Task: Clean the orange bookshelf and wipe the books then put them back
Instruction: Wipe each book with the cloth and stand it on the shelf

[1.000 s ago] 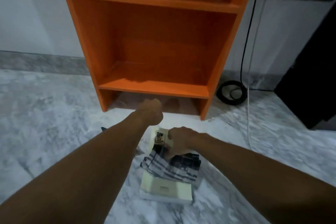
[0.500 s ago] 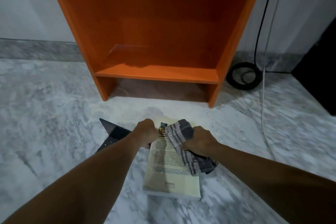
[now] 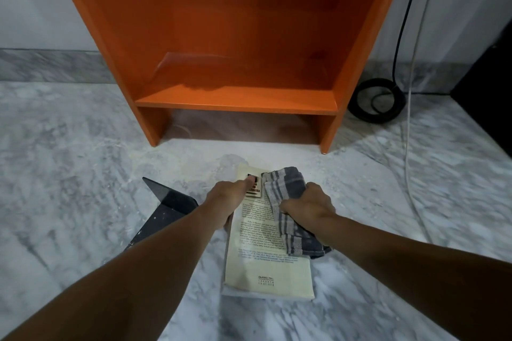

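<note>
A cream-covered book (image 3: pixel 266 266) lies flat on the marble floor, back cover up, in front of the orange bookshelf (image 3: pixel 238 36). My left hand (image 3: pixel 225 198) grips the book's left edge, thumb pressed on the cover near its top. My right hand (image 3: pixel 307 203) clutches a grey striped cloth (image 3: pixel 288 202) that rests on the right half of the cover. The shelf's bottom compartment holds nothing. A second pale book shows under the cream one at its lower edge.
A black triangular metal bookend (image 3: pixel 163 207) lies on the floor left of my left arm. A coiled black cable (image 3: pixel 375 101) and a thin white cord (image 3: pixel 410 147) run along the floor right of the shelf. A dark object (image 3: pixel 490 86) stands far right.
The view dropped lower toward the floor. My left hand came down from near the shelf onto the book's left edge. My right hand bunched the cloth and shifted it to the cover's right side.
</note>
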